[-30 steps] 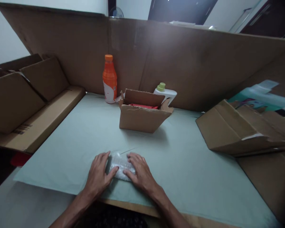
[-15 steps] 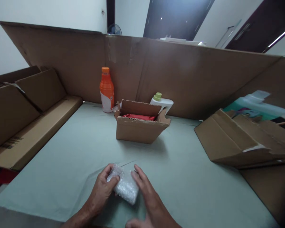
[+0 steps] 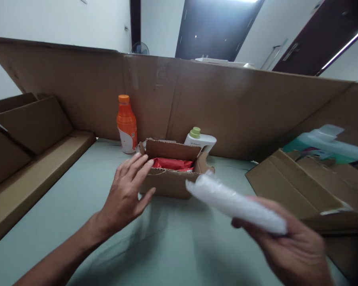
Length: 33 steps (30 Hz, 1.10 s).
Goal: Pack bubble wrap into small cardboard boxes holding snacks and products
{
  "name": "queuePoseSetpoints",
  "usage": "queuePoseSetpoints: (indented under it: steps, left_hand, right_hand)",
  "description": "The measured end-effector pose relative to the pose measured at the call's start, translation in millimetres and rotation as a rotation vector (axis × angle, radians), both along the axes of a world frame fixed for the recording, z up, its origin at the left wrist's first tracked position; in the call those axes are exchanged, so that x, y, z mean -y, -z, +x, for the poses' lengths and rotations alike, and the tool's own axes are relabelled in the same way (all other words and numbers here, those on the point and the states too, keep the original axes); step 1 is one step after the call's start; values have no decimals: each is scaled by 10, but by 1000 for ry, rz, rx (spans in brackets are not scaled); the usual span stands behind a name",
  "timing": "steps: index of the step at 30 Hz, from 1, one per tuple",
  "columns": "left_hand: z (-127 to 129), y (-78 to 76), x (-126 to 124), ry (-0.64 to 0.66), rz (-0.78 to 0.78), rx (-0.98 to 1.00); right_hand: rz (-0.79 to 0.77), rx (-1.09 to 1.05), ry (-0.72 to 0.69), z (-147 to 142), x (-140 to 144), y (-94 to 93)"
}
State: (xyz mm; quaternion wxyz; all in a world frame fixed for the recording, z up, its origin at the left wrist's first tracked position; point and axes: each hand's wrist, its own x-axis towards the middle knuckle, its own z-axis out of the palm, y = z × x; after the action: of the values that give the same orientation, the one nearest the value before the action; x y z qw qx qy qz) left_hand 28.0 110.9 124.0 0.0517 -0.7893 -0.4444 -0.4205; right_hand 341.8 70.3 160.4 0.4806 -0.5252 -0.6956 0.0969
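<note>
A small cardboard box (image 3: 164,186) stands open in the middle of the table, with a red packet (image 3: 173,163) inside it. My left hand (image 3: 127,190) is at the box's near left corner, fingers spread and holding nothing; whether the fingertips touch the cardboard I cannot tell. To the right, my right hand (image 3: 292,242) grips a bubble-wrapped packet (image 3: 235,202), raised above the table and slanting toward the box's right side. What lies inside the bubble wrap is hidden.
An orange bottle (image 3: 127,125) and a white bottle with a green cap (image 3: 200,140) stand behind the box. Cardboard boxes line the left (image 3: 38,123) and right (image 3: 280,178) sides, the right one near a jug of green liquid (image 3: 325,143). A cardboard wall (image 3: 226,107) closes the back.
The bubble-wrapped packet has gone from between both hands to my right hand alone, up and to the right. My left hand has let go and moved forward to the box.
</note>
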Motion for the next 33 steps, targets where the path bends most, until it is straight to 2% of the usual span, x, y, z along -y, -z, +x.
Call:
queuePoseSetpoints:
  steps: [2,3,5,8,10,12,17,21,24,27,28,30,33]
  left_hand:
    - [4,35,-125,47,30,-102]
    - [11,87,-140,72,39,-113]
    - [21,220,-108,100,66,-86]
    - [15,378,-31,112,93,-20]
    - [8,413,-19,125,100,2]
    - [5,407,-36,131,100,3]
    - [20,373,-72,110,101,7]
    - [35,378,-78,104,116,31]
    - [48,370,-101,105,134,50]
    - [52,346,-123,118,150,48]
    - [45,340,-124,122,155,44]
    - [12,344,-107,106,166,61]
    - [-97,417,-49,-3,142,173]
  right_hand:
    - [18,-42,115,25,-206,-277]
    - [5,-39,118,6,-322,-398]
    - [-59,-11,22,-83,-576,-587]
    - [-208,66,-249,-318,-968,-702]
    - [-286,162,-382,-536,-1196,-686]
    - [-356,324,-445,-804,-1372,-637]
    - [-544,816,-348,-1561,-1582,-441]
    - [-645,919,-380,-1920,-1640,-163]
    - [-702,929,-403,-1987,-1667,-20]
    - [-748,932,-408,-1972,-1640,-87]
    - [-711,927,-412,-1942,-1609,-160]
    - [-527,903,-383,-1802,-1501,-354]
    - [-211,719,-231,-1280,-1206,-594]
